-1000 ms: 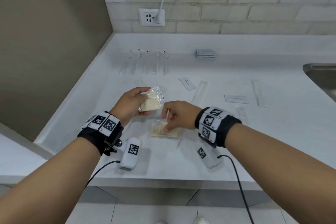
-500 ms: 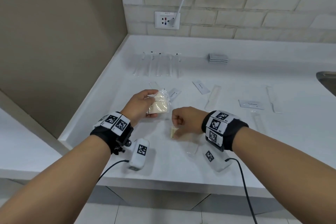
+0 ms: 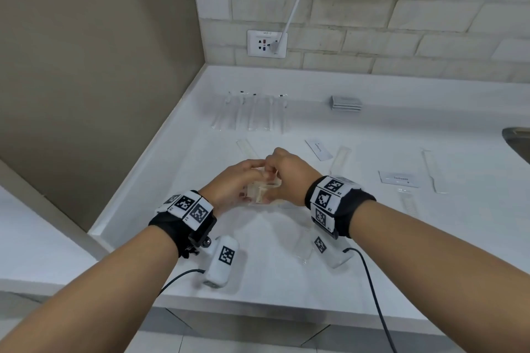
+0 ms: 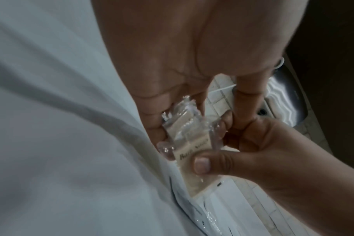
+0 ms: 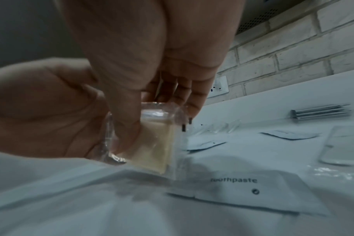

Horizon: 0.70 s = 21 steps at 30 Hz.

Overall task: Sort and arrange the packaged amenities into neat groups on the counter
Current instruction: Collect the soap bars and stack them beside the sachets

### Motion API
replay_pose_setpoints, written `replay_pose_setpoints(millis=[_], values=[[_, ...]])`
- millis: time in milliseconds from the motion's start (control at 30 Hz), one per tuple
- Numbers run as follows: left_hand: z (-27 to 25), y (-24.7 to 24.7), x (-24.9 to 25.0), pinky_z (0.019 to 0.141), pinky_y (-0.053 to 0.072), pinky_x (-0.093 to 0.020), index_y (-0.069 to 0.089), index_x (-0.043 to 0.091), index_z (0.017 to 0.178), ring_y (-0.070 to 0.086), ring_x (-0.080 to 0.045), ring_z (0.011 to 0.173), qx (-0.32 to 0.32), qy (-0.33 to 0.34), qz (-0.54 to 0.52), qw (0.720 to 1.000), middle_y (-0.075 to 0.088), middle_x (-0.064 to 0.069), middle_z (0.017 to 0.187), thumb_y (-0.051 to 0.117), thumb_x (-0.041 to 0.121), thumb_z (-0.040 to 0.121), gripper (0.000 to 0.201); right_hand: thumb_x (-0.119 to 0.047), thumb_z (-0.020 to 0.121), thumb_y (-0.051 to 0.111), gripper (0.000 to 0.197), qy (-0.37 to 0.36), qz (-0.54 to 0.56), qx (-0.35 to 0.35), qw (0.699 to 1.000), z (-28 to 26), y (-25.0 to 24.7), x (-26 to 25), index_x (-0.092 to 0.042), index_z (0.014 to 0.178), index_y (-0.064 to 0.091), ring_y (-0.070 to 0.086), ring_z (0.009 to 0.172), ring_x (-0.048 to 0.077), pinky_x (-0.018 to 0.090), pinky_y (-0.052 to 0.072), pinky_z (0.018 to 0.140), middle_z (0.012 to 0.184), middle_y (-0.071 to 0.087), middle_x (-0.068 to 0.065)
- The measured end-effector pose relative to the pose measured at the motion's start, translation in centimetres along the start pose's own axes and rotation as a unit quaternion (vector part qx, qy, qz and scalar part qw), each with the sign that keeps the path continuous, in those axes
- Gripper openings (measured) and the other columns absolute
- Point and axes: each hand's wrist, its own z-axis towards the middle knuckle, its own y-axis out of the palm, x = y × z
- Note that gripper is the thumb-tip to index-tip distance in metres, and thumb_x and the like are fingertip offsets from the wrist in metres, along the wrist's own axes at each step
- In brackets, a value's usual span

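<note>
Both hands meet over the middle of the white counter [image 3: 258,275]. Between them is a small stack of cream soap bars in clear wrap [image 3: 262,190]. My left hand [image 3: 252,173] holds the stack from the left, its fingers curled round the wrappers [image 4: 184,127]. My right hand [image 3: 272,170] grips it from the right. In the left wrist view its thumb presses the front packet, printed "Bath Soap" [image 4: 192,151]. In the right wrist view the soap [image 5: 156,143] sits just above the counter between thumb and fingers.
A row of clear toothbrush packets [image 3: 249,112] and a stack of grey sachets [image 3: 345,102] lie at the back. Toothpaste sachets [image 3: 398,179] and long comb packets [image 3: 434,170] are scattered on the right. A steel sink [image 3: 519,140] borders the far right.
My right hand lifted a soap packet off the counter and brought it against the ones in my left hand. Both hands moved a little away from me and now touch.
</note>
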Motion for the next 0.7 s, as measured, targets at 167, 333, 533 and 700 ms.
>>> replay_pose_setpoints(millis=[167,333,533,700], values=[[0.5,-0.4,-0.7,0.065,0.044,-0.027,0.055,0.019,0.127,0.058,-0.02,0.08,-0.009,0.011,0.084,0.996,0.066,-0.008,0.098,0.061,0.001,0.064,0.066,-0.025,0.057,0.088,0.056,-0.008,0.013,0.039,0.999,0.3,0.2,-0.1,-0.015,0.087,0.043,0.044,0.079,0.016,0.028,0.04,0.067,0.097,0.04,0.0],[0.8,-0.7,-1.3,0.07,0.046,-0.027,0.05,0.023,0.128,0.056,-0.017,0.077,0.011,0.042,0.14,0.989,0.06,-0.006,0.108,0.053,-0.005,0.077,0.058,-0.041,0.044,0.09,0.102,0.006,-0.054,0.022,0.998,-0.1,0.3,1.1,-0.025,0.128,0.035,0.037,0.112,0.018,0.034,0.05,0.082,0.126,0.033,-0.003],[0.7,-0.7,-2.5,0.079,0.045,-0.026,0.034,0.014,0.132,0.052,-0.015,0.093,-0.041,0.079,0.231,0.969,0.048,-0.007,0.124,0.05,0.002,0.083,0.053,-0.022,0.07,0.079,0.076,0.045,-0.032,-0.114,0.992,-0.3,0.2,1.7,-0.024,0.133,0.036,0.059,0.087,0.023,0.037,0.053,0.078,0.108,0.061,0.004],[0.6,-0.9,-2.6,0.085,0.039,-0.028,0.034,0.019,0.135,0.041,-0.021,0.11,-0.025,0.052,0.38,0.923,0.045,-0.004,0.126,0.051,0.023,0.081,0.057,-0.027,0.085,0.063,0.051,0.026,-0.106,-0.147,0.983,-0.9,0.7,1.4,-0.016,0.131,0.043,0.054,0.106,0.024,0.039,0.049,0.087,0.118,0.056,0.007]])
